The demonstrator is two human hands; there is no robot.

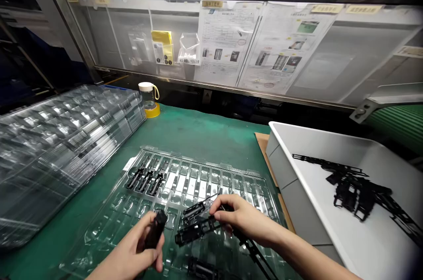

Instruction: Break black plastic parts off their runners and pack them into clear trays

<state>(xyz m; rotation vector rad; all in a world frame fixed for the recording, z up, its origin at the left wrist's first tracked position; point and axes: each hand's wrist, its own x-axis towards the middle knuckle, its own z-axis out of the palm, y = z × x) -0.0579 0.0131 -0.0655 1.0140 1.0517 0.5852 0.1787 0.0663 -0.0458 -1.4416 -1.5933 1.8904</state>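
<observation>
My left hand [132,244] is closed around a dark, elongated plastic part [156,229], its rounded end pointing up; the rest is hidden by my fingers. In the fingertips of my right hand [243,218] is a long black plastic frame [196,230], held above the clear tray and tilted down to the left. Another slim black frame [193,211] is just behind it, and I cannot tell whether my fingers also touch it. More black frames [256,255] lie below my right hand. The clear blister tray [194,161] carries three black frames [143,179] side by side in its upper-left slots.
On the right a white bin [297,209] holds a heap of black frames [357,187], with cardboard [263,143] along its side. A tall stack of clear trays [72,125] stands at left. A lidded bottle [148,95] sits behind, below posted sheets [228,46].
</observation>
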